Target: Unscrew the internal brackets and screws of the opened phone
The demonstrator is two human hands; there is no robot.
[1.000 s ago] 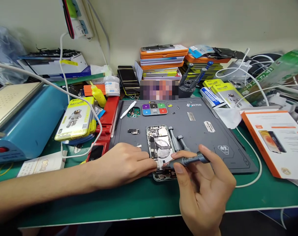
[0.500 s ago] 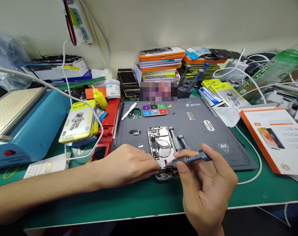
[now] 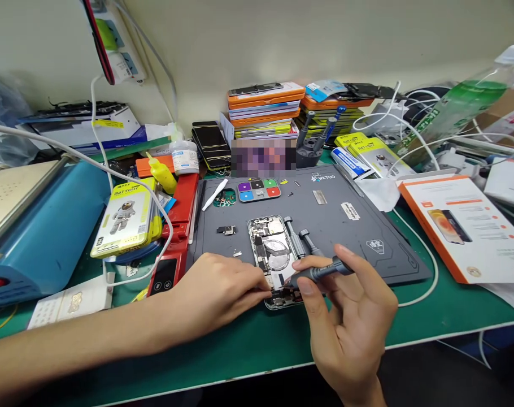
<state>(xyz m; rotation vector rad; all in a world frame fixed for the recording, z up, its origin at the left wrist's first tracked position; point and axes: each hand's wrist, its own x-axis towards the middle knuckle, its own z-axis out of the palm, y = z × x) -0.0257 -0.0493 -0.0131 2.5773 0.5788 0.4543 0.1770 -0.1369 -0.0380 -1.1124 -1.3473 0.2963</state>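
Observation:
An opened phone (image 3: 278, 240) lies on the dark grey work mat (image 3: 257, 204), its inner parts bare. My right hand (image 3: 352, 319) grips a grey screwdriver (image 3: 318, 272) in a slant, with its narrow end over the phone's lower part. From the left, my left hand (image 3: 223, 288) reaches to the phone's lower left edge. Its fingers are pinched together; what they hold, if anything, is hidden. Beside the phone's right edge lie two more grey screwdrivers, one of them a screwdriver (image 3: 308, 242) with a round cap. To the left sits a small dark phone part (image 3: 227, 230).
A coloured screw tray (image 3: 259, 190) and a white plastic pry tool (image 3: 215, 195) lie at the mat's back. Yellow battery boxes (image 3: 123, 217) and a blue machine (image 3: 49, 226) stand left. An orange-and-white box (image 3: 464, 229) lies right. A white cable (image 3: 435, 282) curves round the mat's right side.
The whole view has shifted slightly, so most things appear farther left. Both hands keep nearly the same place at the phone, and the screwdriver stays in my right hand.

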